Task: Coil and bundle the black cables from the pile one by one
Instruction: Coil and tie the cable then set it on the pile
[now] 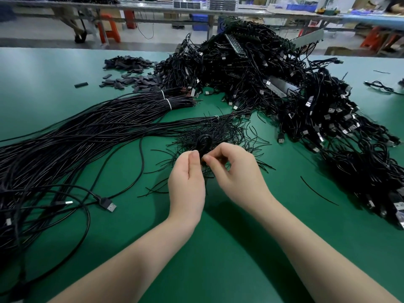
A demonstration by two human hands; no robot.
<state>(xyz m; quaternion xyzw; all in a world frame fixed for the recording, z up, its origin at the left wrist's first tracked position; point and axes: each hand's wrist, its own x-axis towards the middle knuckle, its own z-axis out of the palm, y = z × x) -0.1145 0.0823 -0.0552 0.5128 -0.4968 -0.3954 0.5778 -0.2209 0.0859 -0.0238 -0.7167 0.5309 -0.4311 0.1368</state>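
Cables (273,88) heap on green table (65,68); both grips, left hand (187,182) and right hand (237,173), pinch coiled cable (203,142).

green worktable (54,79); long benches (153,6) behind, orange stools (109,29), grey floor (43,29).

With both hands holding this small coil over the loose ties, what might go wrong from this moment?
1. The coiled cable is held only between the fingertips of the left hand and right hand, so it may spring open.
2. The loose twist ties lie scattered right under it, so extra ties may snag in the bundle.
3. A stray USB cable runs close by on the left and may get dragged.
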